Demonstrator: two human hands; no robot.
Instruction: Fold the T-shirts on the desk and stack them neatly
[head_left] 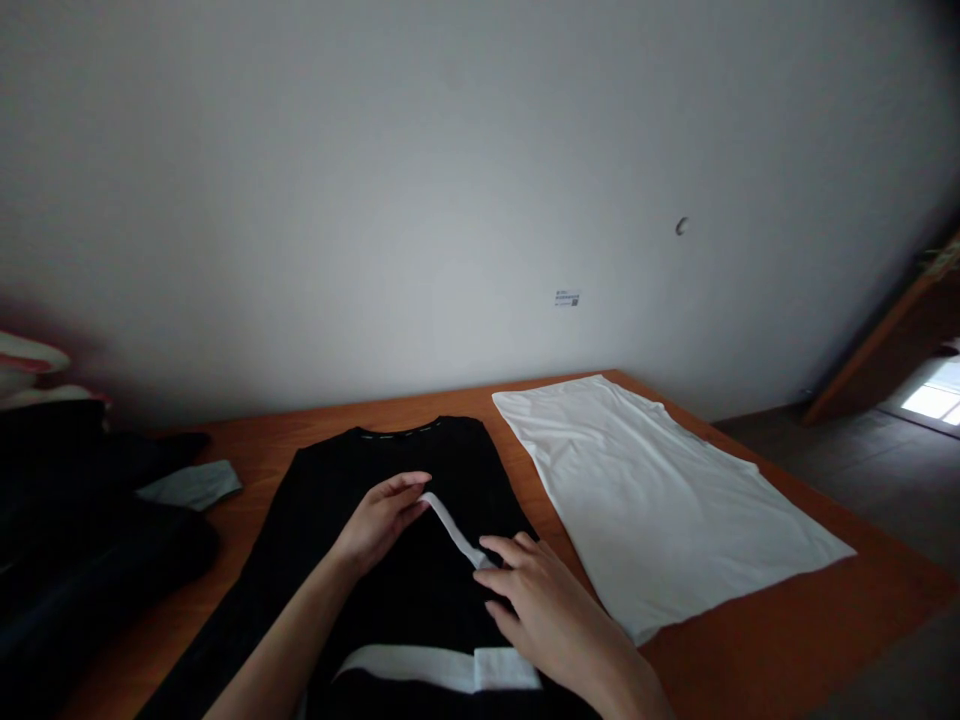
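A white strip was held over a black shirt.
I saw the left hand pinch one end, the right hand the other; a second strip lay nearer the person. White cloth covered the table's right, dark clothes its left.

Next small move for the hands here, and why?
Probably lower the held white strip flat beside the second white strip: the left hand has one end, the fingertips of the right hand are at the other, both over the black shirt, and the second strip lies nearer the person.
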